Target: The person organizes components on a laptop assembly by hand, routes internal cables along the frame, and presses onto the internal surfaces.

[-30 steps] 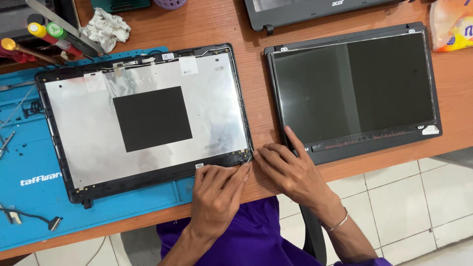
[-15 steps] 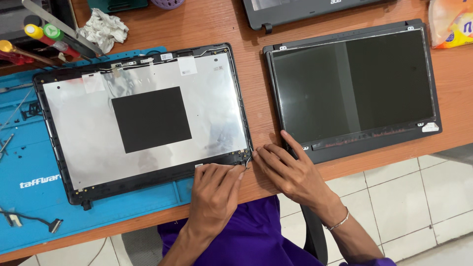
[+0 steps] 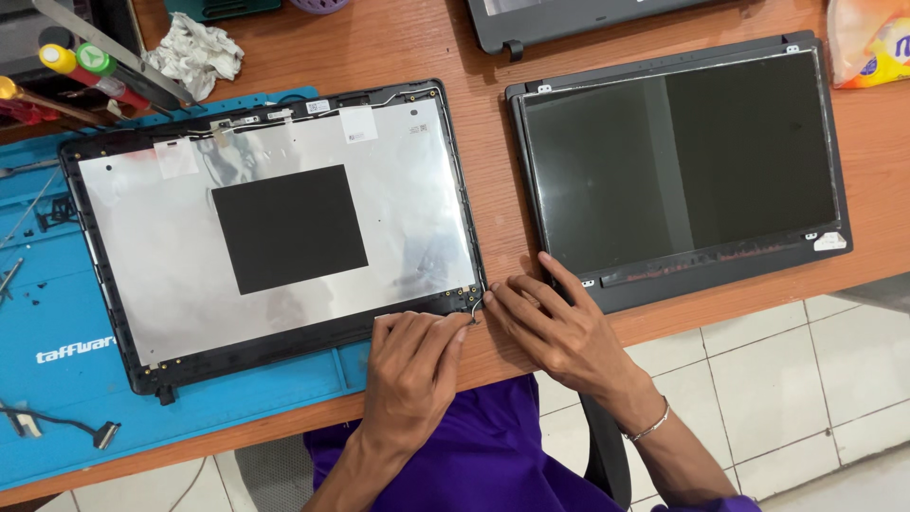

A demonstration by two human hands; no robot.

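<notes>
While both wrists rest on the wooden desk (image 3: 569,123), the left hand (image 3: 412,370) pinches a thin wire (image 3: 473,308) at the laptop lid shell's (image 3: 275,237) near right corner, lying on the blue mat (image 3: 57,379); the right hand (image 3: 559,327), fingers loosely curled, touches that corner, gripping nothing.

You have two hands in view, your left hand (image 3: 409,372) and your right hand (image 3: 559,332), with one thin bracelet (image 3: 650,426) on the right wrist. You have one silver-lined laptop lid cover (image 3: 275,228) with one black square patch (image 3: 289,228) at its middle, and one dark screen panel (image 3: 682,161) beside it. A third laptop part (image 3: 569,19) shows only partly at the top edge. You have one blue work mat (image 3: 57,322), one crumpled cloth (image 3: 194,52), one yellow packet (image 3: 872,43), and at least three screwdrivers (image 3: 76,66) at the upper left; others may be hidden.
</notes>
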